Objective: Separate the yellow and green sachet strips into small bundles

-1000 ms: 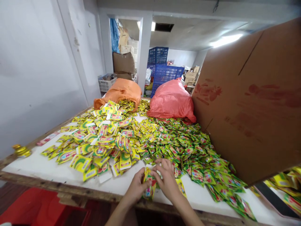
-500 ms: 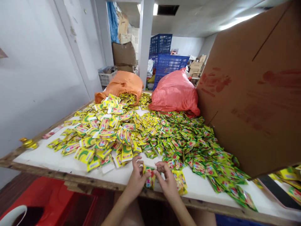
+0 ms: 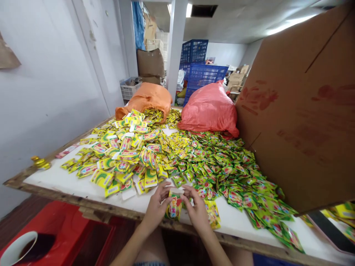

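While the left hand [image 3: 158,204] and right hand [image 3: 195,207] pinch one yellow-green packet [image 3: 174,207] by opposite edges at lower centre, its long axis runs up and down the frame, whitish end towards the top. One orange bag [image 3: 152,96] and one red bag [image 3: 208,108] sit at upper centre; one mug [image 3: 13,245] is lower left.

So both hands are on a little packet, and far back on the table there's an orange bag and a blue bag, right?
Not quite: the head view shows a red bag, not a blue one, beside the orange bag. The left hand and right hand are on the packet.
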`<state>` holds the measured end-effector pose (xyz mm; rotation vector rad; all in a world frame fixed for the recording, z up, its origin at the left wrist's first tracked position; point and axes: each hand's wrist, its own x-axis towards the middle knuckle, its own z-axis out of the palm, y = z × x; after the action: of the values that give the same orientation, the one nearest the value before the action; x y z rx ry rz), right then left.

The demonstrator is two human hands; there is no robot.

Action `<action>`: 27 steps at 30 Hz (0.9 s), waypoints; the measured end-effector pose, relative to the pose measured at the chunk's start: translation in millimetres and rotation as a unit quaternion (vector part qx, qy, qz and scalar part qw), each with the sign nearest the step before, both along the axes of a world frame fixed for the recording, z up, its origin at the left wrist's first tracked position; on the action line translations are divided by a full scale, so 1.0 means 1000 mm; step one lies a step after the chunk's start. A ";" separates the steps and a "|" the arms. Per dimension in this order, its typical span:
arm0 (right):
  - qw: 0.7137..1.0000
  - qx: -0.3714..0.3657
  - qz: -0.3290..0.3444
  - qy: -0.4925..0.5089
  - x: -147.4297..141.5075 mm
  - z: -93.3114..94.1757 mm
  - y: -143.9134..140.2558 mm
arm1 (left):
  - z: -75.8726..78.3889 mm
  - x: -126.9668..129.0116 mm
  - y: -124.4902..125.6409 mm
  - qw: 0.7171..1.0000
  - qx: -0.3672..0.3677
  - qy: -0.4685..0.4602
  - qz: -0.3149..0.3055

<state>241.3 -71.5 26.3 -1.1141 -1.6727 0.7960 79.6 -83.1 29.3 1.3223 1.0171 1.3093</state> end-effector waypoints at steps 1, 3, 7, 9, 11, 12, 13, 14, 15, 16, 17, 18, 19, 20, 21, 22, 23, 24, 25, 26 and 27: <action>1.000 0.009 0.017 -0.012 0.000 0.001 -0.001 | 0.003 -0.001 -0.001 1.000 0.005 0.024 -0.005; 0.998 0.025 0.044 -0.038 -0.001 0.005 -0.004 | 0.007 -0.003 -0.004 0.997 0.017 0.072 -0.006; 0.998 0.031 0.034 -0.050 -0.003 0.011 -0.009 | 0.008 -0.002 -0.006 0.994 0.030 0.095 0.035; 0.998 0.031 0.022 -0.050 -0.004 0.013 -0.010 | 0.007 0.000 -0.005 0.993 0.035 0.097 0.055; 0.998 0.027 0.016 -0.059 -0.005 0.014 -0.009 | 0.007 0.001 -0.004 0.992 0.030 0.103 0.064; 0.998 0.021 0.013 -0.065 -0.006 0.015 -0.008 | 0.009 0.001 -0.003 0.992 0.025 0.108 0.064; 0.997 0.014 0.010 -0.072 -0.006 0.016 -0.007 | 0.010 0.001 -0.002 0.991 0.018 0.115 0.062; 0.997 0.006 0.009 -0.079 -0.006 0.017 -0.006 | 0.013 0.001 0.000 0.991 0.012 0.122 0.058; 0.996 0.000 0.009 -0.087 -0.006 0.018 -0.004 | 0.016 0.000 0.001 0.990 0.007 0.128 0.055; 0.996 -0.005 0.009 -0.092 -0.006 0.019 -0.003 | 0.018 0.000 0.003 0.990 0.005 0.133 0.054; 0.995 -0.008 0.010 -0.097 -0.006 0.021 -0.001 | 0.021 0.000 0.004 0.989 0.003 0.136 0.054; 0.995 -0.011 0.014 -0.100 -0.006 0.022 0.001 | 0.022 0.000 0.006 0.989 0.003 0.138 0.054; 0.995 -0.014 0.018 -0.102 -0.005 0.024 0.002 | 0.024 0.000 0.007 0.989 0.004 0.138 0.055; 0.994 -0.016 0.023 -0.104 -0.005 0.025 0.002 | 0.024 0.000 0.007 0.989 0.005 0.137 0.053; 0.994 -0.019 0.026 -0.104 -0.005 0.026 0.002 | 0.023 0.000 0.007 0.990 0.006 0.132 0.049; 0.994 -0.019 0.028 -0.103 -0.004 0.025 0.001 | 0.021 -0.001 0.006 0.991 0.007 0.124 0.043; 0.995 -0.017 0.029 -0.098 -0.003 0.023 -0.001 | 0.018 -0.002 0.005 0.993 0.005 0.110 0.034; 0.995 -0.014 0.030 -0.089 -0.002 0.020 -0.003 | 0.014 -0.003 0.003 0.995 0.000 0.094 0.022; 0.997 -0.012 0.031 -0.076 -0.002 0.015 -0.006 | 0.010 -0.004 0.001 0.997 -0.008 0.076 0.009; 0.998 -0.012 0.031 -0.059 -0.002 0.009 -0.009 | 0.007 -0.005 -0.001 0.998 -0.017 0.059 -0.001; 0.999 -0.017 0.030 -0.042 -0.002 0.002 -0.013 | 0.004 -0.006 -0.003 0.999 -0.025 0.047 -0.007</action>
<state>239.5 -84.0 28.6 -1.1383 -1.7754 0.8277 73.6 -86.0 33.0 1.3614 1.0953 1.2129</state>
